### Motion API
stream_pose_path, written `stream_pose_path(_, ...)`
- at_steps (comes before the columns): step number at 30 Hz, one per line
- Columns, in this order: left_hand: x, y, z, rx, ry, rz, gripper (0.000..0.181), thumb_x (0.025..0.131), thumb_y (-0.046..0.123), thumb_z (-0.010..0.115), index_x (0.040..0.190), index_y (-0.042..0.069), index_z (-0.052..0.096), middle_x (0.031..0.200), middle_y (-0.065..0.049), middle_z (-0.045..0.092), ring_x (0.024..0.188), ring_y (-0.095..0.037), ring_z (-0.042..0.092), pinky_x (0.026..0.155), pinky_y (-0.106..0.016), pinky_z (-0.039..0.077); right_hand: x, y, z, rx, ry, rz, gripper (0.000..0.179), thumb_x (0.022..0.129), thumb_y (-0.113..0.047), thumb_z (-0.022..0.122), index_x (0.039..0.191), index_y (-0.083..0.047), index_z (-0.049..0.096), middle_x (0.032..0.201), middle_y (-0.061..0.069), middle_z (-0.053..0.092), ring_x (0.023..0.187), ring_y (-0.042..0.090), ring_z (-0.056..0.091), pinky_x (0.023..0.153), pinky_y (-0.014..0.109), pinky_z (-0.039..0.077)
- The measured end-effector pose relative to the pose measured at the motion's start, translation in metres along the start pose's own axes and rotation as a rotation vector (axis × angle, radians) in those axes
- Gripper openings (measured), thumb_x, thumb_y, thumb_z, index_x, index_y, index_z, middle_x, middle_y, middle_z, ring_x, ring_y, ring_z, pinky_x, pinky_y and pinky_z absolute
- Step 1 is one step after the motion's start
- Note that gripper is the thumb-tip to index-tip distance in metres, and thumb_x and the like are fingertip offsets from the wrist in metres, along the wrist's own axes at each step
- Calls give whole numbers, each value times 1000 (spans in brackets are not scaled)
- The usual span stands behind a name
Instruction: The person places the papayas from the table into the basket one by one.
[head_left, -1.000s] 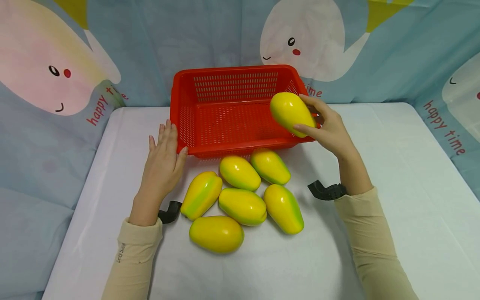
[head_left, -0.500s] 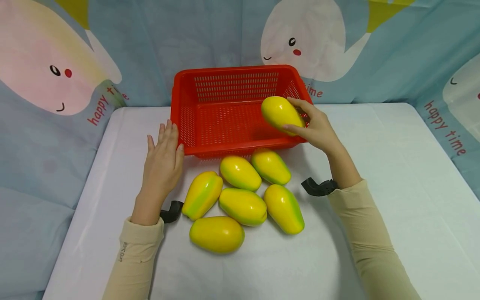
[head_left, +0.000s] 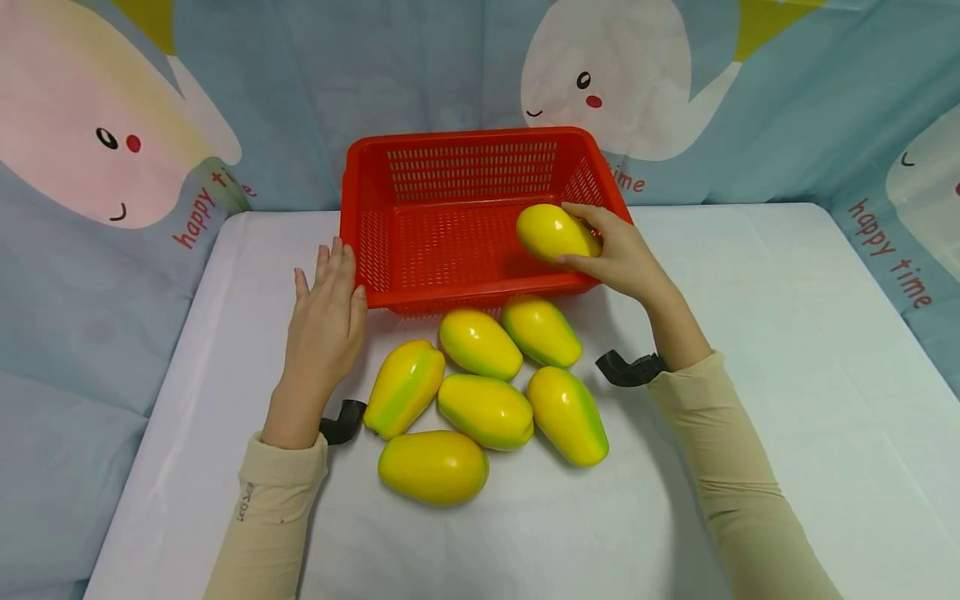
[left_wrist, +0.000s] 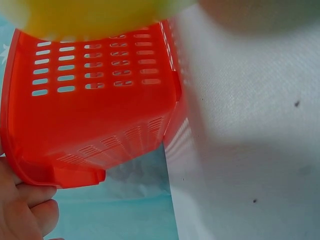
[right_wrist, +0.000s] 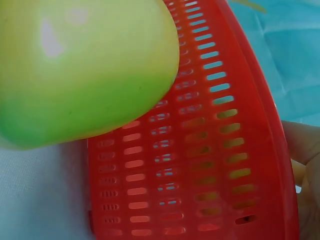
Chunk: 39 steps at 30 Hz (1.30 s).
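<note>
In the head view my right hand (head_left: 618, 257) grips a yellow papaya-like fruit (head_left: 551, 234) inside the right part of a red plastic basket (head_left: 420, 297). Thumb and fingers lie on opposite sides of the fruit. My left hand (head_left: 324, 321) has its fingers straight and touches the basket's left front corner. The left wrist view shows that hand's fingertips (left_wrist: 37, 200) against the basket rim. Through the basket's slots, the right wrist view shows yellow patches, and part of my right hand (right_wrist: 305, 150) appears beyond the rim.
Several yellow-green fruits (head_left: 486, 412) lie on the white table (head_left: 787, 400) in front of the basket. One fruit (head_left: 542, 332) lies close to the basket's front wall. A blue printed curtain (head_left: 435, 67) hangs behind. Black curved mounts (head_left: 630, 368) stick out at both wrists.
My right hand has moved left and lower, carrying the fruit from above the basket's right side down into it. The left hand has stayed at the left corner.
</note>
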<state>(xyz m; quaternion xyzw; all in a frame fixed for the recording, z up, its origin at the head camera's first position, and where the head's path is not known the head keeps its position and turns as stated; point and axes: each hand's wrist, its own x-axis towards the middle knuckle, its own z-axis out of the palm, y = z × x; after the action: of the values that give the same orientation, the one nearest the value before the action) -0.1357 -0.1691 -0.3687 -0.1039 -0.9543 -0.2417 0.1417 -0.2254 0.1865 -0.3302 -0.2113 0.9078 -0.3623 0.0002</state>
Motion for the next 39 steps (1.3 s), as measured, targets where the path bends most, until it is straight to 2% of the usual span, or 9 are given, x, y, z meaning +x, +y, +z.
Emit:
stream_pose_path(5, 0, 0, 0, -1, -3, -1, 53, 101, 18, 36, 146, -6, 23, 154, -18, 17, 142, -31, 11, 112, -53, 0, 0, -1, 0, -37, -18, 6, 67, 82, -21, 73, 140, -5, 44, 138, 13, 47, 117, 29, 46, 100, 47, 39)
stream_pose_path(18, 0, 0, 0, -1, -9, -8, 54, 100, 18, 36, 146, -6, 23, 154, -19, 17, 143, -31, 11, 112, -54, -1, -1, -2, 2, -61, -37, 26, 61, 83, -24, 72, 135, -2, 49, 133, 14, 51, 112, 28, 48, 98, 46, 40)
stream_pose_path(30, 0, 1, 0, 0, -10, -5, 54, 100, 17, 38, 146, -7, 23, 154, -19, 17, 143, -30, 10, 112, -53, -1, -1, -2, 1, -89, -29, 5, 60, 83, -25, 72, 134, -2, 50, 133, 14, 52, 114, 28, 48, 99, 46, 39)
stream_pose_path(39, 0, 0, 0, 1, -5, -8, 54, 100, 18, 38, 146, -7, 23, 154, -19, 18, 143, -30, 10, 112, -53, -1, -2, 0, 2, -82, -20, 15, 61, 82, -23, 74, 134, -1, 50, 134, 15, 51, 110, 33, 49, 93, 48, 43)
